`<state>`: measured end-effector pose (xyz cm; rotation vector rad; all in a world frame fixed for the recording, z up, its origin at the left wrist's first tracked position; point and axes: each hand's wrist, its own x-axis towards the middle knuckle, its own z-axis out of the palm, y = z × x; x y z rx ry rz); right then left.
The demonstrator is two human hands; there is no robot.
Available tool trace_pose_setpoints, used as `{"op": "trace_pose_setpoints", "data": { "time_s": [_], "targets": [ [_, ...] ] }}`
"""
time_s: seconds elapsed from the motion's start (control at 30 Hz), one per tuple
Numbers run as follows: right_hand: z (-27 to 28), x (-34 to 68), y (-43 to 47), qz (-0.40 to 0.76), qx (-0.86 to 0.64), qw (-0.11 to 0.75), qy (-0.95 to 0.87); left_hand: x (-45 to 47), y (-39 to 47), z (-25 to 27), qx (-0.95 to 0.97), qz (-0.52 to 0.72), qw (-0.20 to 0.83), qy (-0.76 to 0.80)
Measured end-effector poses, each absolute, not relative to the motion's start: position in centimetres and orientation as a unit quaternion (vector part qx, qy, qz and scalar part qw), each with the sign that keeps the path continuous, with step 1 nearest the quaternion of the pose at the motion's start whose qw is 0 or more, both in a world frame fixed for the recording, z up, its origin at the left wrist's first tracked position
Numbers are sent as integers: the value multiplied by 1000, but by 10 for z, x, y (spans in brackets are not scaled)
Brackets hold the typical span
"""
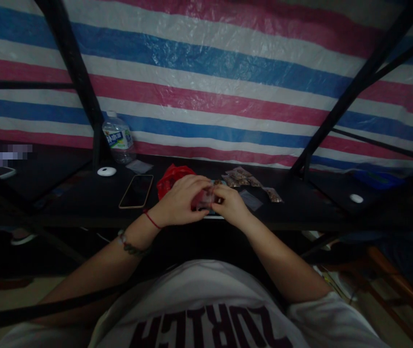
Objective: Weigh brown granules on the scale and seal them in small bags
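Above the near edge of the dark table, my left hand (181, 200) curves its thumb and fingers around a small clear plastic bag (204, 199). On the bag's other side, my right hand (230, 205) pinches it between thumb and fingertips. What the bag contains is too dim to make out. Behind my left hand lies a crumpled red plastic bag (168, 179). Several small packets with brownish contents (243, 178) are heaped beyond my right hand, and a single filled packet (273, 195) lies to their right. A flat clear bag (250, 199) rests beside my right hand.
To the left are a phone (136, 191), a white rounded object (107, 171), clear packets (140, 166) and a plastic bottle (119, 140). Black metal posts (79, 82) frame the table (94, 203), with a striped sheet (206, 96) behind. Another white object (356, 198) lies far right.
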<state>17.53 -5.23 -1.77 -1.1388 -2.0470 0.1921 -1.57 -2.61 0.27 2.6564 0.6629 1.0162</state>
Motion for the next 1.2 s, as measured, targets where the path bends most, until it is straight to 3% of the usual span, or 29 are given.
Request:
{"op": "trace_pose_setpoints", "data": {
  "time_s": [0.23, 0.37, 0.5, 0.63, 0.8, 0.93, 1.2],
  "targets": [
    [-16, 163, -56, 173, -452, 381, -788, -18, -12, -6, 925, 268, 94, 253],
    [-11, 172, -42, 215, -430, 423, -768, -27, -2, -6, 894, 311, 162, 280],
    [-14, 207, -8, 179, -483, 488, -704, -47, 20, -9, 822, 396, 201, 356],
    [-38, 237, 21, 124, -555, 435, -698, -62, 43, -18, 771, 445, 264, 371],
    [-69, 243, 36, 165, -588, 392, -688, -62, 55, -33, 742, 441, 335, 378],
    [-78, 239, 42, 169, -588, 390, -688, -62, 57, -39, 750, 423, 327, 390],
    [-75, 236, 50, 179, -592, 436, -654, -61, 55, -41, 785, 352, 211, 463]
  ]
}}
